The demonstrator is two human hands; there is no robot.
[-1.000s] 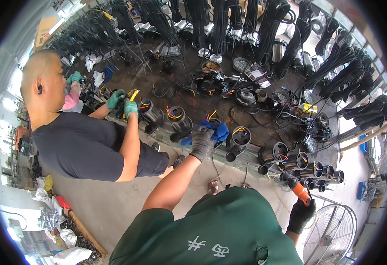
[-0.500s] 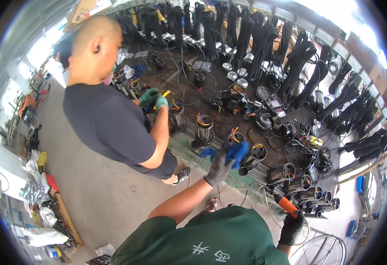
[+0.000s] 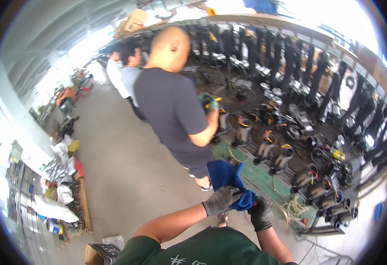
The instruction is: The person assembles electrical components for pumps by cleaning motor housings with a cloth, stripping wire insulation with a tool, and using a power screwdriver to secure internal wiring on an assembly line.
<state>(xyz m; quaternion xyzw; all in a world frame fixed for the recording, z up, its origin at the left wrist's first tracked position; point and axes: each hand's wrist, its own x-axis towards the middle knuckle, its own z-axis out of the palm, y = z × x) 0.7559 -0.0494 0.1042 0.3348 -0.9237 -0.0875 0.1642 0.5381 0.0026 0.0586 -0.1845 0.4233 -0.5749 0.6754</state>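
In front of my chest, my left hand (image 3: 221, 200), in a dark grey glove, is closed on a blue cloth (image 3: 225, 173). Part of the cloth hangs loose above the fingers, and a bunched end lies against my right hand (image 3: 260, 213). That hand, gloved the same way, is closed round an orange-handled tool (image 3: 256, 204). Only a sliver of orange shows; the tool's other end is hidden by the cloth and glove. Beyond my hands, metal motor housings (image 3: 284, 154) with coloured wires stand along the bench edge.
A co-worker (image 3: 169, 101) in a dark shirt stands left of the bench, with green gloves on a yellow-handled tool. Pale coiled hose (image 3: 296, 207) hangs by the green bench edge (image 3: 264, 170). More housings (image 3: 335, 201) lie at right. A cardboard box (image 3: 94, 255) is at lower left.
My two hands have come together before my chest. The blue cloth now meets the orange-handled tool and covers part of it. My view has swung left.
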